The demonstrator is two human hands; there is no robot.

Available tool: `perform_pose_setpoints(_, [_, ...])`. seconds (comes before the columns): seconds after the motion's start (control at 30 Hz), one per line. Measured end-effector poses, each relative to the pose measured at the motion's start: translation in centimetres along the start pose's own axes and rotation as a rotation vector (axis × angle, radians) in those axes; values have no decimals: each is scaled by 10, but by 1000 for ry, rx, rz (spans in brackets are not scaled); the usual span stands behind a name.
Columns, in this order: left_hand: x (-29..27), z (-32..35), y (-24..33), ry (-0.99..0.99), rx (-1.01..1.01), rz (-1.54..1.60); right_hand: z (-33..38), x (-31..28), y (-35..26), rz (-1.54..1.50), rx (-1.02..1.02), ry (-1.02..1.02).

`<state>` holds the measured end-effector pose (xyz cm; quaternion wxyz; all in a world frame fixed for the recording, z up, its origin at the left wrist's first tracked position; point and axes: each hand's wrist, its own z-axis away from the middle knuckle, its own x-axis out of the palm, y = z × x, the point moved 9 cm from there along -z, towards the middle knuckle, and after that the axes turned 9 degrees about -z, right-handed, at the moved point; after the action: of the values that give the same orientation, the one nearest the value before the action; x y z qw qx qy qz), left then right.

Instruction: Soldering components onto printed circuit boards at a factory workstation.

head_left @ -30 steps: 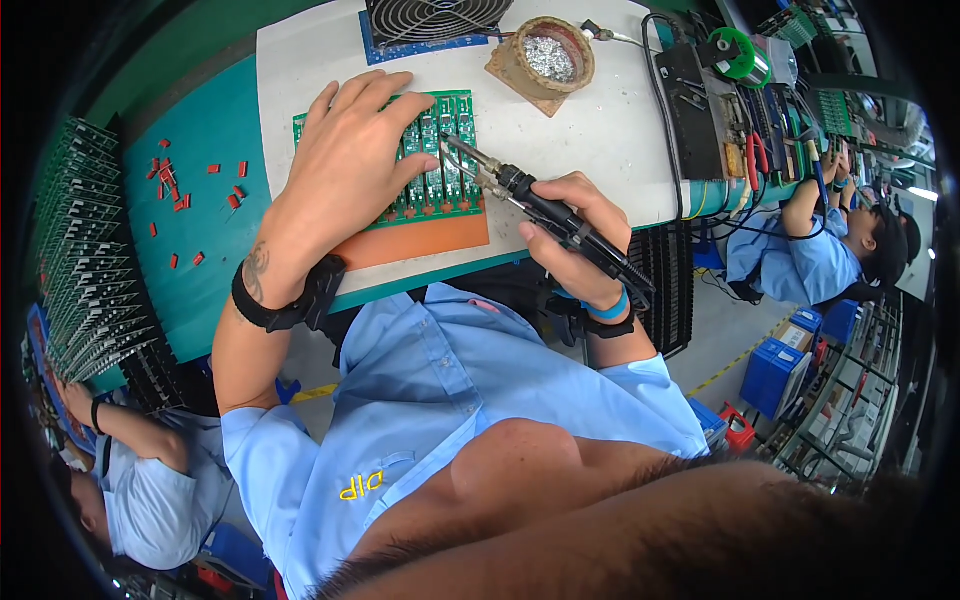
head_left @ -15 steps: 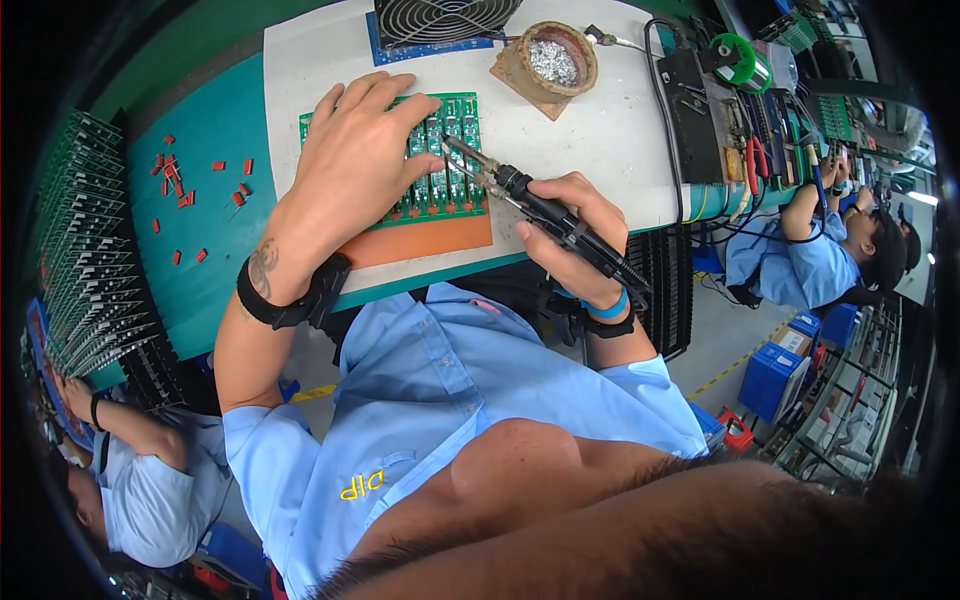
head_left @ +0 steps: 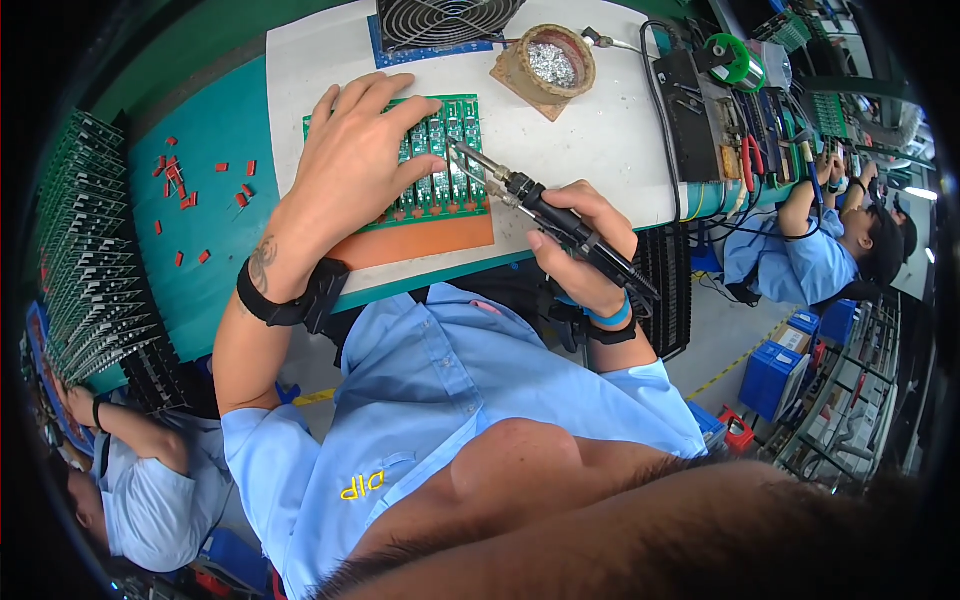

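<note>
A green circuit board panel (head_left: pixel 463 190) lies on the white work sheet, its rows of small parts partly covered by my left hand. My left hand (head_left: pixel 358 140) rests over it, fingers stretched out and apart, with the thumb across the board's middle. In my right hand (head_left: pixel 590 240) is a black soldering iron (head_left: pixel 555 220), held from the right. Its slim metal tip reaches the board's right part, beside my left thumb; whether it touches cannot be told. A thin metal tube runs alongside the tip. An orange-brown plate (head_left: pixel 430 242) shows along the board's near edge.
A round pot of silvery scraps (head_left: pixel 552 65) stands behind the board, beside a fan (head_left: pixel 440 22). Red components (head_left: pixel 176 178) lie scattered on the green mat at left, near racked boards (head_left: pixel 95 250). Right: a solder spool (head_left: pixel 735 62), pliers and cables. Co-workers sit at both sides.
The soldering iron and my right hand have shifted slightly right and toward me. My left hand keeps its place on the board.
</note>
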<state>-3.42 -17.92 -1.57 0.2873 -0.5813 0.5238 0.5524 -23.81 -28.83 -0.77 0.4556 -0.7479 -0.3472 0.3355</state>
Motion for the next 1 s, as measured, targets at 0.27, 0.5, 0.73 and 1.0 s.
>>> perform_pose_setpoints(0.27, [-11,5,-2,40,2,-55,-4,9,11,-20,57,-10])
perform_pose_setpoints(0.5, [-6,8,-9,22,-29,14,-7,14,16,7,56,-38])
perform_pose_setpoints(0.73, [-6,8,-9,27,-35,17,-9,16,15,10,43,-58])
perform_pose_setpoints(1.0, [-6,8,-10,25,-29,8,-9,17,15,-3,31,-63])
